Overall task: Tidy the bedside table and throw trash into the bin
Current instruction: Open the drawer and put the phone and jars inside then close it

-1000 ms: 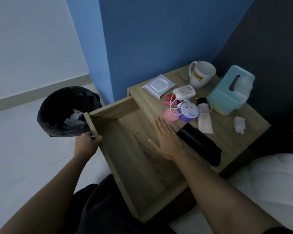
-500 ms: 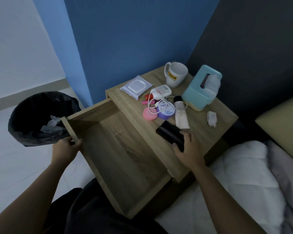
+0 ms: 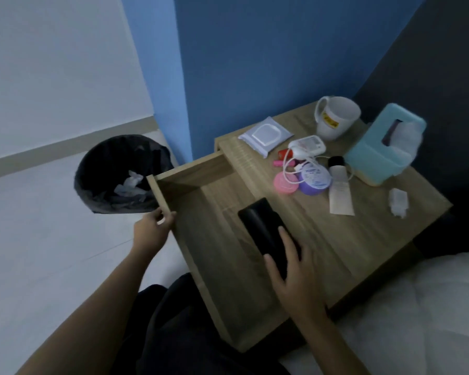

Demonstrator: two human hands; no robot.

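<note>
Right hand (image 3: 295, 280) is wrapped round a black case (image 3: 257, 220), held over the front edge of the table (image 3: 377, 239) and the open drawer (image 3: 192, 171) | left hand (image 3: 153, 230) is clamped on the drawer's outer corner | drawer floor is seen between the hands | mug (image 3: 336, 117) and tissue box (image 3: 377, 155) are set at the table's rear | bin (image 3: 92, 169) is placed just beyond that corner

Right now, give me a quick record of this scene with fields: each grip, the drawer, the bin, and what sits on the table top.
left grip: hand holds the front edge of the drawer
right grip: hand holds the black case over the drawer
drawer state: pulled out wide
bin: on the floor, left of the table, crumpled tissue inside
table top: mug, tissue box, wipes pack, pink jar, purple jar, tube, white plug
</note>
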